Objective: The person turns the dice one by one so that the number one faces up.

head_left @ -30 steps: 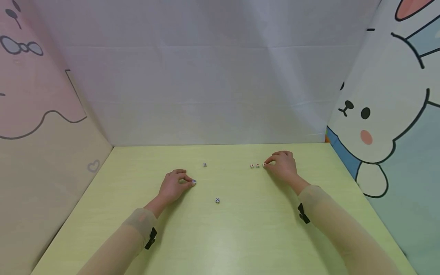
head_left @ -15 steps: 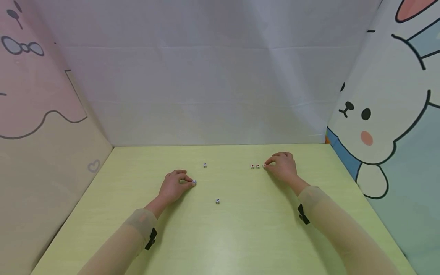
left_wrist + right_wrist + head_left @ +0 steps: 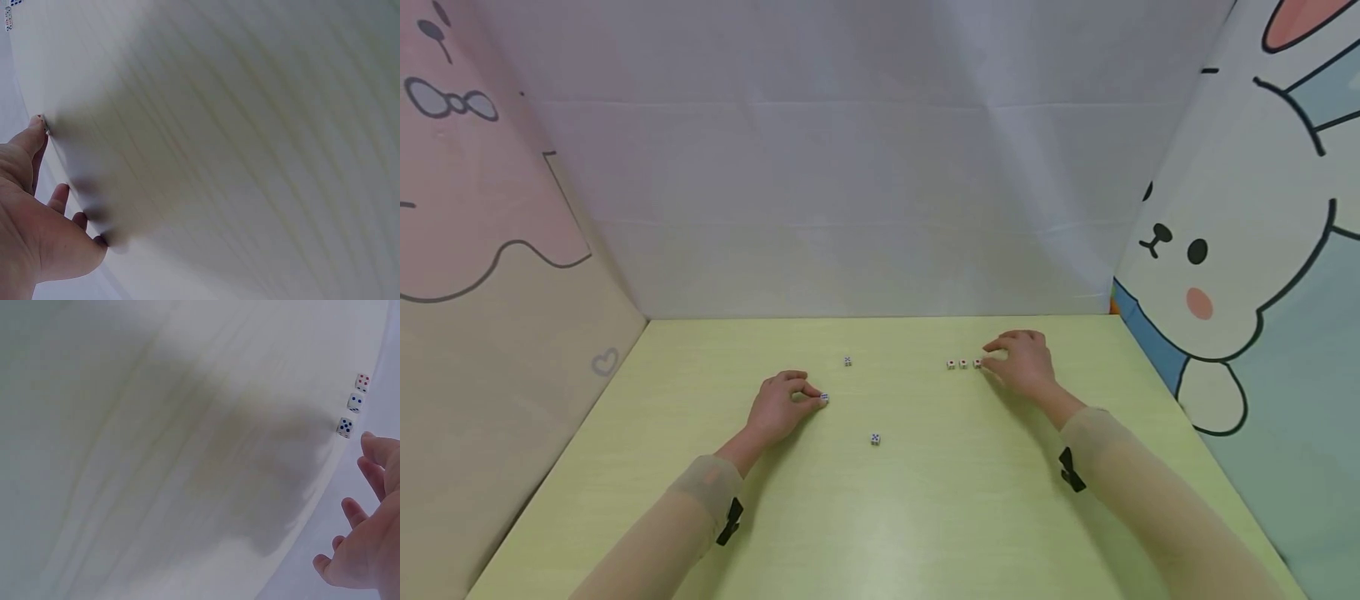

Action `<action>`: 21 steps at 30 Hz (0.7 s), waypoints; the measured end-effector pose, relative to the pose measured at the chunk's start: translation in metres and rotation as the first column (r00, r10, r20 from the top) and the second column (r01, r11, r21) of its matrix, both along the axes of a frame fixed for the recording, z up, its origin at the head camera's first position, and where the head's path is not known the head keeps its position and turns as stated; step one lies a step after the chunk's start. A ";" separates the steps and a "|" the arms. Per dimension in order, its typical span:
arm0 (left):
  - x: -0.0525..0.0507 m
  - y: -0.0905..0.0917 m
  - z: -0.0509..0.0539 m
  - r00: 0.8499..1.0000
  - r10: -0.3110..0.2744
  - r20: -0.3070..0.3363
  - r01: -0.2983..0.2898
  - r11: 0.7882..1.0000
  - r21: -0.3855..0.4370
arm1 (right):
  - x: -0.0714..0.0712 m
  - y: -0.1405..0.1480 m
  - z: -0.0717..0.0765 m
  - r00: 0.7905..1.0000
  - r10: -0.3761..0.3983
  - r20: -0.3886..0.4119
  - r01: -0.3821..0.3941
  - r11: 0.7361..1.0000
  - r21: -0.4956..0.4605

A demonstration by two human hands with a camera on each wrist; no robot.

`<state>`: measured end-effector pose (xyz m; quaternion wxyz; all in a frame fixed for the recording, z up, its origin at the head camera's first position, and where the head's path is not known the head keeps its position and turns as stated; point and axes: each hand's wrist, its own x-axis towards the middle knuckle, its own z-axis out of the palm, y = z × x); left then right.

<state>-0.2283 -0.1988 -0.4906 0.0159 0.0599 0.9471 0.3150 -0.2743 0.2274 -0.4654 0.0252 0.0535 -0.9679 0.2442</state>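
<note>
Thumb and fingertips of my left hand (image 3: 781,404) pinch a small white die (image 3: 824,398) at the tabletop, left of the middle. In the left wrist view the pinched die (image 3: 43,124) is mostly covered by the fingertips. On the right, three white dice stand in a short row: a left one (image 3: 951,364), a middle one (image 3: 964,364) and a right one (image 3: 977,364). Just beside the right die is my right hand (image 3: 1022,362), its fingers parted and holding nothing. The right wrist view has a small gap between that nearest die (image 3: 345,427) and the fingertips.
One loose die (image 3: 847,361) lies farther back, behind the left hand. Another die (image 3: 876,439) sits nearer, around the table's middle. A white curtain (image 3: 880,208) borders the pale table (image 3: 887,533) at the back, with printed cartoon panels on both sides.
My right hand has let go of the row's right die and drawn slightly to the right. The left hand stays where it was, still pinching its die.
</note>
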 end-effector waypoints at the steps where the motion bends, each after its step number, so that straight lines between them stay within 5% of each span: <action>1: 0.000 0.000 0.000 1.000 -0.001 0.000 0.001 1.000 0.001 | 0.001 0.001 0.002 1.000 0.002 -0.005 -0.002 1.000 -0.004; 21: -0.003 -0.001 -0.003 1.000 -0.007 0.004 0.007 1.000 0.007 | 0.044 -0.001 0.030 0.966 0.099 -0.237 -0.122 0.989 -0.082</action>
